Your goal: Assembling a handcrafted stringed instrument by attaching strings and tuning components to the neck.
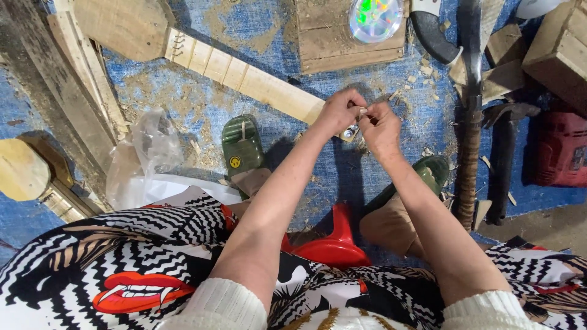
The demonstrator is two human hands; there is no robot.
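Note:
A pale wooden guitar neck [244, 76] lies slanted across the blue mat, its headstock end under my hands. My left hand [338, 112] is closed on that end, above a small metal tuner part [349, 132]. My right hand [380, 125] pinches a small pale piece [362, 111] against the left hand's fingers. The tip of the neck is hidden by both hands.
Green sandals [241, 146] [431, 172] flank a red stool [333, 244]. A wood block with a shiny disc [374, 18] sits ahead. A machete with a wrapped handle [471, 122], a hammer [504, 153], a red power tool [559, 150], planks [79, 79] and a plastic bag [143, 153] surround me.

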